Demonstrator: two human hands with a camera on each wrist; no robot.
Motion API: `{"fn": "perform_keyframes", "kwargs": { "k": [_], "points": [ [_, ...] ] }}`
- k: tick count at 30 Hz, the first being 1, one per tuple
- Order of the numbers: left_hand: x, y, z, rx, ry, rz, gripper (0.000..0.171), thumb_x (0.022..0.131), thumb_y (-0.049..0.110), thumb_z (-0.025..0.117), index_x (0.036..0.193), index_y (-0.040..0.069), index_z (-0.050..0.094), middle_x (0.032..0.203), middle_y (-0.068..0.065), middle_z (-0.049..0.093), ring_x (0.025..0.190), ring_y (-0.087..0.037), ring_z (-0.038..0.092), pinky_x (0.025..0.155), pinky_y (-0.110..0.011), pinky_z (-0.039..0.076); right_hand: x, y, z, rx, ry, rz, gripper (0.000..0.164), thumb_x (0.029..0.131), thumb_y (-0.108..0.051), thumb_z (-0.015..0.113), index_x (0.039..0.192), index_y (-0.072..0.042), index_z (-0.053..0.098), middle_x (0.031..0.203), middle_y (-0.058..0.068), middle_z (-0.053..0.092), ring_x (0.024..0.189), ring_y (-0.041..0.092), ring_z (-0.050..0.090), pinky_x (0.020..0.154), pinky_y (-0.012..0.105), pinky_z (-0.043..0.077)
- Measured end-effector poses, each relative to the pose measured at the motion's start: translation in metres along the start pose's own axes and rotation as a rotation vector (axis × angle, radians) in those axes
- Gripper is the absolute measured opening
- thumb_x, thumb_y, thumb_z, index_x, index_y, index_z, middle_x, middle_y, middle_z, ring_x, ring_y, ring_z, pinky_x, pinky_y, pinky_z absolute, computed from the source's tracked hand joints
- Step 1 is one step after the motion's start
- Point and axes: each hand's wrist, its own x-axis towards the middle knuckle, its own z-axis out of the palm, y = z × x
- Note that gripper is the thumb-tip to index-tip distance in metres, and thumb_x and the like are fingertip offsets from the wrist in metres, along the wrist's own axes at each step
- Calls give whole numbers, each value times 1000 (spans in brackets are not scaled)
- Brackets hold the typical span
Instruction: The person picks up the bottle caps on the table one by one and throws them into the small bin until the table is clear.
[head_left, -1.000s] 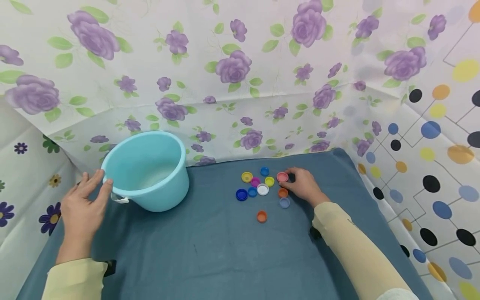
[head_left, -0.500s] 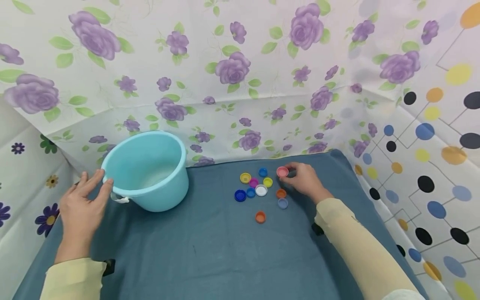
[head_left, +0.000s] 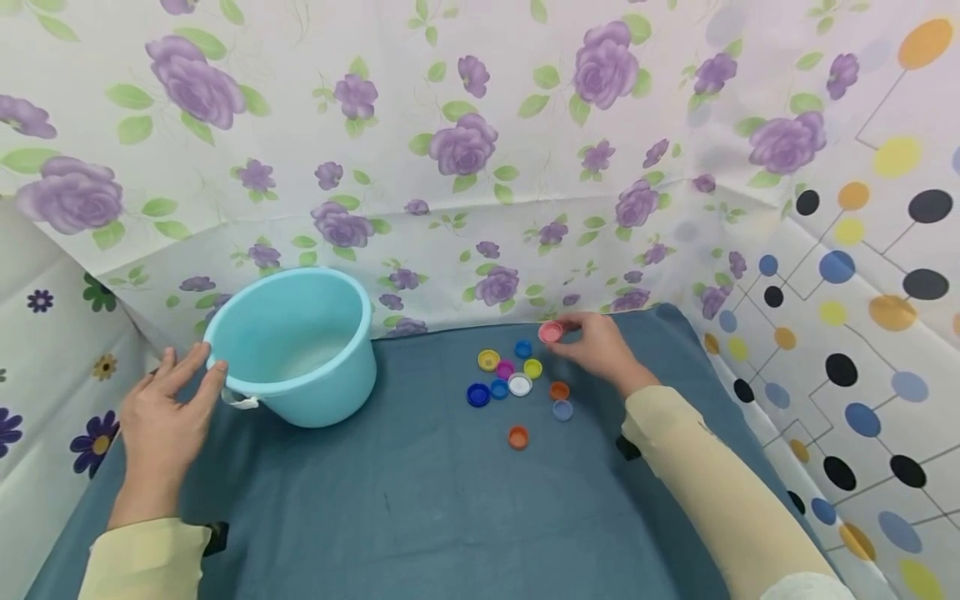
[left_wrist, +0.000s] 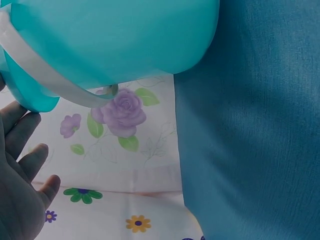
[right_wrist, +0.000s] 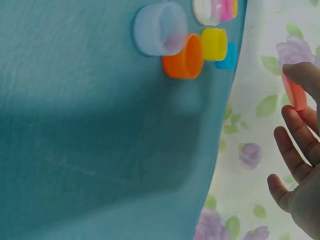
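My right hand [head_left: 600,348] pinches a pink bottle cap [head_left: 551,332] between thumb and fingers, raised above the cloth. In the right wrist view the same pink cap [right_wrist: 296,92] shows edge-on, the other fingers spread below it. Several loose caps lie to the hand's left: a white cap [head_left: 520,384], a yellow cap [head_left: 489,360], a dark blue cap [head_left: 478,395] and an orange cap [head_left: 518,437] among them. At the left, my left hand [head_left: 167,425] touches the rim of a light blue bucket [head_left: 330,392] with fingers mostly straight. Its spread fingers [left_wrist: 34,162] also show in the left wrist view.
A blue-grey cloth [head_left: 390,517] covers the table. Flowered sheeting [head_left: 465,250] rises directly behind the bucket and caps, and dotted sheeting [head_left: 847,333] stands on the right. The bucket's white handle [left_wrist: 55,75] hangs down its side.
My right hand has lifted the pink cap off the cloth and moved it slightly up and left. The left hand stays at the bucket's rim. The view has shifted slightly.
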Motion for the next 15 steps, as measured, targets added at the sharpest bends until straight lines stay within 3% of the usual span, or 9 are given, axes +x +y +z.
{"fn": "perform_keyframes", "kwargs": {
  "k": [7,15],
  "points": [
    [1,0,-2,28,-22,-18,49,90,50,53,136,37,44,142,6,42,142,-12,24,119,-45,14,6,-22,1,32,-30,-8,39,78,-41,74,114,-29,63,109,-9,62,102,13,58,82,37,53],
    [1,0,-5,37,-48,-8,51,90,51,52,138,36,43,143,3,40,143,-19,24,117,-54,13,18,-50,2,27,-44,-68,44,78,-43,72,118,-26,63,117,-5,62,100,15,61,77,34,54]
  ]
}}
